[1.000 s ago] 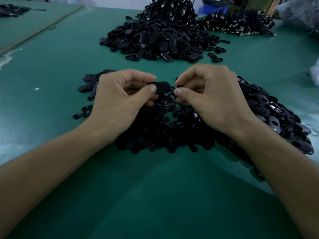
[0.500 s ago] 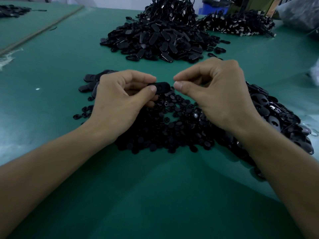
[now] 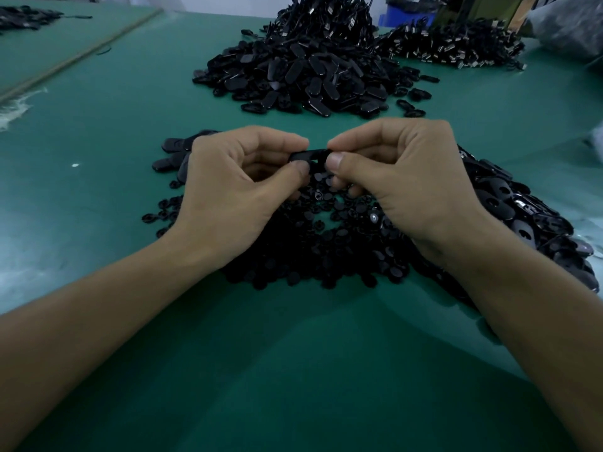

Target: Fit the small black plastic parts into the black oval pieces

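Right hand back at oval piece

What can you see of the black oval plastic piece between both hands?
The black oval plastic piece looks dark and matte, lying about level, long axis left to right, over the heap of small black plastic parts. The left hand pinches its left end, the right hand its right end; only its middle shows. Whether a part is seated is hidden.

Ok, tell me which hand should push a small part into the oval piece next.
Right. The left hand grips the oval piece, steadying it above the pile of small parts; the right hand pinches its free end with thumb and forefinger. Whether they hold a small part is hidden.
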A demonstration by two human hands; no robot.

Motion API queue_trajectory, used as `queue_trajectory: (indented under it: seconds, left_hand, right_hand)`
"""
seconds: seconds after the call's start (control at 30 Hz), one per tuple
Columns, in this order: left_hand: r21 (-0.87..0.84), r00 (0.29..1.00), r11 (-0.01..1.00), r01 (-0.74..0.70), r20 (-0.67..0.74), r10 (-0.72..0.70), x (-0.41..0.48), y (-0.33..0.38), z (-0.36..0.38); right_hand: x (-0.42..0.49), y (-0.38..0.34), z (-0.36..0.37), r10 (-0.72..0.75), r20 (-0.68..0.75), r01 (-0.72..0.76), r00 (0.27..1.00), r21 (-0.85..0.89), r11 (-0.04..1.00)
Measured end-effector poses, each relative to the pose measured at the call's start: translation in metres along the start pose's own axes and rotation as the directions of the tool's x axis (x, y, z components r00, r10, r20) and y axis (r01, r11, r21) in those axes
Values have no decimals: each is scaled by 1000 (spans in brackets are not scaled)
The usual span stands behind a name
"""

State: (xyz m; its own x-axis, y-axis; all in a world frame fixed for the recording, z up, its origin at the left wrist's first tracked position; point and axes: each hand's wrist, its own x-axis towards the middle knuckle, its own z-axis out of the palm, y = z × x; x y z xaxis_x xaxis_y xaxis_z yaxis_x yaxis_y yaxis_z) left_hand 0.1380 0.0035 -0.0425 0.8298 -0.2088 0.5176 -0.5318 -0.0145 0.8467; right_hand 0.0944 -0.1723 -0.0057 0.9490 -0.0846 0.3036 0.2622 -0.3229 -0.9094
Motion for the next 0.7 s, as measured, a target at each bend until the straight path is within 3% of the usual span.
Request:
queue_trajectory:
  seconds: [0.3,0.7]
  left_hand:
    - [-24,1000,1000,-2,14,2,-1,3,0]
    - [-8,999,1000,-11,49,12,-2,5,1]
  right_hand:
    - [0,0,-1,-8,7,8,1000,-28,1000]
    - [-4,-4,3,-114,5,111,994,-254,961]
